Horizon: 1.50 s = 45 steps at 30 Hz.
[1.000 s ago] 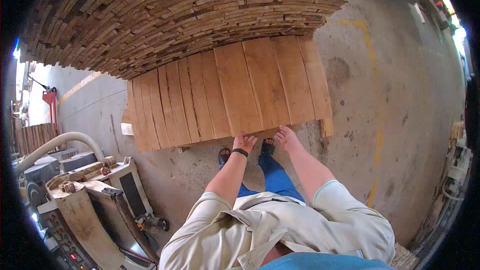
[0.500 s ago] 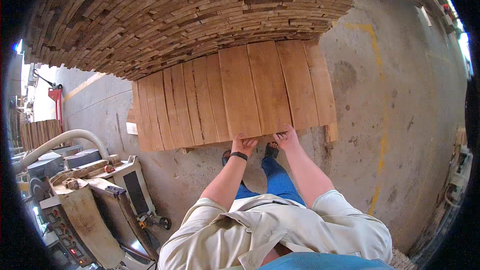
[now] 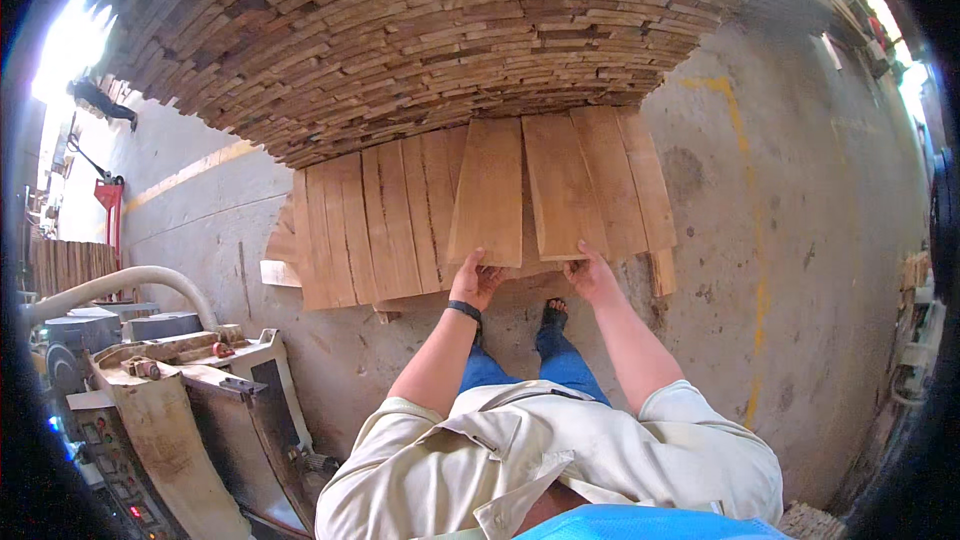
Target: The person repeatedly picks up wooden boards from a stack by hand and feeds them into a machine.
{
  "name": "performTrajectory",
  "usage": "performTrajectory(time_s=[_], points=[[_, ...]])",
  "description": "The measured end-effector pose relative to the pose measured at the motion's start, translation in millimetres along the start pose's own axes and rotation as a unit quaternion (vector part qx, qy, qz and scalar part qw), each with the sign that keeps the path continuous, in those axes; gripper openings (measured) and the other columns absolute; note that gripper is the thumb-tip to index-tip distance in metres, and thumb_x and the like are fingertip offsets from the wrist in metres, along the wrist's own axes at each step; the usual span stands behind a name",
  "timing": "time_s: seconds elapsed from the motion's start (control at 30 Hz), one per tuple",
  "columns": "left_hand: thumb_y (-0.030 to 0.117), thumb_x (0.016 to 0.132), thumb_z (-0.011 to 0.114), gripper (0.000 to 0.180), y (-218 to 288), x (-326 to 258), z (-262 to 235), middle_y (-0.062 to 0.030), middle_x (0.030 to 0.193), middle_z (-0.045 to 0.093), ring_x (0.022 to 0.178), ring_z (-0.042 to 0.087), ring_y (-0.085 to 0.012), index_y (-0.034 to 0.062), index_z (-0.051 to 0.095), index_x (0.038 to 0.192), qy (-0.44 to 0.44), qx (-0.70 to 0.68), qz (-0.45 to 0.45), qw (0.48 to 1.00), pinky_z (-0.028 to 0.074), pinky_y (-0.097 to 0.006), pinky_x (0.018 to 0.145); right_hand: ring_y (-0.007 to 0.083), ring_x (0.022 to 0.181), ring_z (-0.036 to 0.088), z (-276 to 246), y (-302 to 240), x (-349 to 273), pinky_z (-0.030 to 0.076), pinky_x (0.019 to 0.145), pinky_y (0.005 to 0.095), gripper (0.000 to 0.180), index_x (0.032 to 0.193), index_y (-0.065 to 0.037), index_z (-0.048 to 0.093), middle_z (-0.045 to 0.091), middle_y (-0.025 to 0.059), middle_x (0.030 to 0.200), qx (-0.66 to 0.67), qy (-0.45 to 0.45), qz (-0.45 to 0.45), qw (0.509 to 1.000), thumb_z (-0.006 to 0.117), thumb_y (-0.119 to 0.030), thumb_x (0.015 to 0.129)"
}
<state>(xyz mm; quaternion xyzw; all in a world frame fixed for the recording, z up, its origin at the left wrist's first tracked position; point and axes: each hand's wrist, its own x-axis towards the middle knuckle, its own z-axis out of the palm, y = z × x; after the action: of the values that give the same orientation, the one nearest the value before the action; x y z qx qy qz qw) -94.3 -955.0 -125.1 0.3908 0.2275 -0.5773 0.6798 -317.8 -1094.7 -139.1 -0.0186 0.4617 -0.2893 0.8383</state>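
Observation:
Two wide wooden boards are raised at their near ends above a row of similar boards [image 3: 395, 230]. My left hand [image 3: 476, 278], with a dark band on the wrist, grips the near end of the left board [image 3: 490, 195], thumb on top and fingers underneath. The near end of the right board [image 3: 562, 190] is in my right hand [image 3: 591, 273], held the same way. A narrow gap runs between the two boards. Their far ends reach the foot of a tall stack of wood pieces [image 3: 450, 50]. The fingers beneath both boards are partly hidden.
At the lower left stands a machine [image 3: 200, 400] with a control panel and a pale hose [image 3: 170, 275]. A red pallet jack [image 3: 110, 205] and a distant person [image 3: 105, 100] are at the far left. Yellow floor lines [image 3: 762, 300] run along the right.
The two middle boards have lifted at their near ends and moved apart, opening a gap. My hands have spread slightly apart with them. A distant person has come into view at the left.

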Motion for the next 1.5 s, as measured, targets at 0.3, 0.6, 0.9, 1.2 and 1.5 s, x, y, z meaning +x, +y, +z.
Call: performTrajectory(time_s=[0.3, 0.6, 0.9, 1.2, 1.5], points=[[0.021, 0.088, 0.059, 0.032, 48.2, -85.9, -114.6, -0.0107, 0.115, 0.059, 0.11, 0.056, -0.0281, 0.0086, 0.051, 0.116, -0.053, 0.005, -0.079, 0.995, 0.05, -0.05, 0.09, 0.0233, 0.103, 0.056, -57.9, 106.6, -117.5, 0.051, 0.085, 0.0369, 0.038, 0.114, -0.012, 0.053, 0.059, 0.0062, 0.11, 0.008, 0.011, -0.031, 0.999, 0.07, -0.016, 0.079], [0.017, 0.091, 0.055, 0.026, 76.6, -182.2, -169.7, -0.0127, 0.114, 0.061, 0.104, 0.061, -0.0289, 0.005, 0.052, 0.114, -0.04, 0.013, -0.053, 0.998, 0.052, -0.049, 0.086, 0.0228, 0.098, 0.059, -94.1, 160.4, -200.4, 0.053, 0.081, 0.0386, 0.039, 0.115, -0.009, 0.051, 0.059, 0.0072, 0.108, -0.013, 0.039, 0.008, 0.999, 0.067, -0.017, 0.08], [0.015, 0.089, 0.057, 0.026, 0.9, -252.5, -224.4, -0.0135, 0.108, 0.061, 0.099, 0.062, -0.0297, 0.0025, 0.052, 0.112, -0.001, -0.026, 0.047, 0.999, 0.053, -0.047, 0.085, 0.0231, 0.105, 0.055, -139.7, 134.1, -183.0, 0.047, 0.091, 0.0409, 0.049, 0.12, -0.011, 0.05, 0.058, 0.0059, 0.113, -0.163, 0.038, -0.155, 0.974, 0.068, -0.004, 0.074], [0.015, 0.088, 0.06, 0.037, -48.5, -430.8, -285.9, -0.0158, 0.118, 0.059, 0.108, 0.059, -0.0291, 0.0004, 0.048, 0.12, -0.05, -0.143, 0.233, 0.961, 0.05, -0.046, 0.094, 0.0219, 0.104, 0.057, -110.0, 162.7, -255.6, 0.047, 0.091, 0.0377, 0.053, 0.121, -0.01, 0.051, 0.06, 0.0046, 0.111, -0.202, -0.097, -0.038, 0.974, 0.069, -0.005, 0.072], [0.012, 0.083, 0.066, 0.048, -70.4, -549.7, -378.0, -0.0132, 0.123, 0.057, 0.114, 0.056, -0.0288, 0.0056, 0.045, 0.126, -0.02, -0.244, 0.424, 0.872, 0.047, -0.049, 0.097, 0.0188, 0.108, 0.056, -15.5, 286.1, -317.7, 0.045, 0.093, 0.0334, 0.055, 0.128, -0.008, 0.046, 0.057, 0.0045, 0.117, -0.289, -0.33, 0.134, 0.889, 0.067, -0.01, 0.078]])
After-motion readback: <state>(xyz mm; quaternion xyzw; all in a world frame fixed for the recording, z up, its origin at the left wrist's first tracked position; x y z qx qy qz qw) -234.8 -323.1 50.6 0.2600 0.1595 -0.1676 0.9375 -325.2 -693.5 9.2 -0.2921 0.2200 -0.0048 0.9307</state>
